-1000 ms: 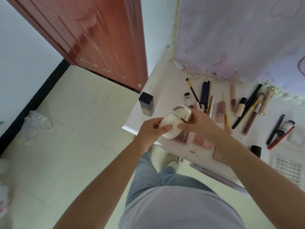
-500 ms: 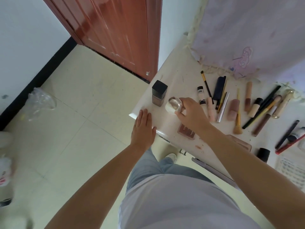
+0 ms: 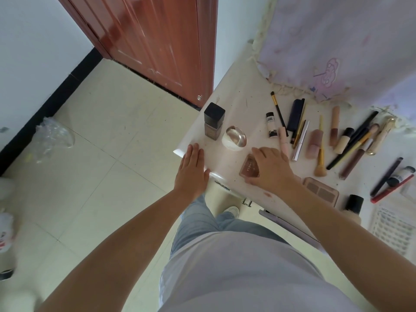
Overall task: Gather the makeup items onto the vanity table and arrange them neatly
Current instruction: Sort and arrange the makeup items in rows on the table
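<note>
The white vanity table [image 3: 238, 104] carries the makeup. A white oval compact [image 3: 234, 138] stands beside a black-capped foundation bottle [image 3: 213, 124] near the table's left corner, free of either hand. My right hand [image 3: 271, 170] lies over a small pink blush palette [image 3: 248, 166], fingers curved around its edges. Flat on the table's front left corner rests my left hand [image 3: 191, 171], holding nothing. Several brushes, pencils and tubes [image 3: 319, 136] lie in a row further right.
A brown eyeshadow palette [image 3: 320, 192] and a black-capped bottle [image 3: 354, 204] sit near the front edge, with a white perforated basket [image 3: 391, 228] at the far right. A red-brown door [image 3: 157, 41] stands behind. A plastic bag [image 3: 53, 138] lies on the tiled floor.
My right hand set the white compact down beside the foundation bottle, let go, and moved toward me onto the pink palette. My left hand left the compact and came to rest on the table corner.
</note>
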Action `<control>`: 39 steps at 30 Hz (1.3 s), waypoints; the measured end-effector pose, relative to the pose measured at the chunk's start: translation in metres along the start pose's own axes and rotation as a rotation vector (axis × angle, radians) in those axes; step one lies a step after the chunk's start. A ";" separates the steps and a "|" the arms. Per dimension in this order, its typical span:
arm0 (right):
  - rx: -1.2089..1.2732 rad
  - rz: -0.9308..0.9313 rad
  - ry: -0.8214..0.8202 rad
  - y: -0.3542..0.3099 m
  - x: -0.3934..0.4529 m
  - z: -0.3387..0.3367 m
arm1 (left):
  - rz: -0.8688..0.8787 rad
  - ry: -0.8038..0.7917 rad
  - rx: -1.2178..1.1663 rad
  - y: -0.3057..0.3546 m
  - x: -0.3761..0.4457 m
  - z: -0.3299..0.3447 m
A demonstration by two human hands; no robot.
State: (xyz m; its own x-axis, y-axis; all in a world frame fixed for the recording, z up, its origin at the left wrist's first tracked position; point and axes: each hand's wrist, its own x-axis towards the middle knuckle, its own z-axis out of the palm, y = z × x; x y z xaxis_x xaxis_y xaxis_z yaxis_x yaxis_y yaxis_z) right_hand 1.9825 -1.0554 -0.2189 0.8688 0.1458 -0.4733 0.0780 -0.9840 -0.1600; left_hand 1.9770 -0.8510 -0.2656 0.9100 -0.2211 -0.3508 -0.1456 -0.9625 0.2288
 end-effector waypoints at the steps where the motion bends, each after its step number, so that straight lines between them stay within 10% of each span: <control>1: -0.026 0.005 -0.007 -0.001 -0.003 0.006 | 0.002 -0.006 0.007 0.000 0.000 0.000; 10: 0.324 -0.066 0.046 0.008 -0.018 0.002 | 0.012 -0.009 -0.065 0.010 -0.004 -0.014; 16: 0.536 -0.174 0.130 0.016 -0.060 -0.030 | -0.114 -0.269 -1.140 0.060 -0.026 -0.046; 25: 0.553 -0.244 0.144 0.015 -0.080 -0.044 | 0.016 -0.525 -1.623 0.078 -0.024 -0.067; 39: 0.750 -0.240 0.152 0.027 -0.083 -0.045 | 0.014 -0.604 -1.772 0.072 -0.021 -0.071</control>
State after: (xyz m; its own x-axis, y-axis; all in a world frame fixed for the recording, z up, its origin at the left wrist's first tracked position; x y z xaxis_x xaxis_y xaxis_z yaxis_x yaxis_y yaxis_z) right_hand 1.9348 -1.0987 -0.1452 0.9314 0.2760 -0.2375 -0.0314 -0.5888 -0.8077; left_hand 1.9752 -0.9050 -0.1770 0.6123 -0.6261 -0.4829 0.7297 0.2123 0.6500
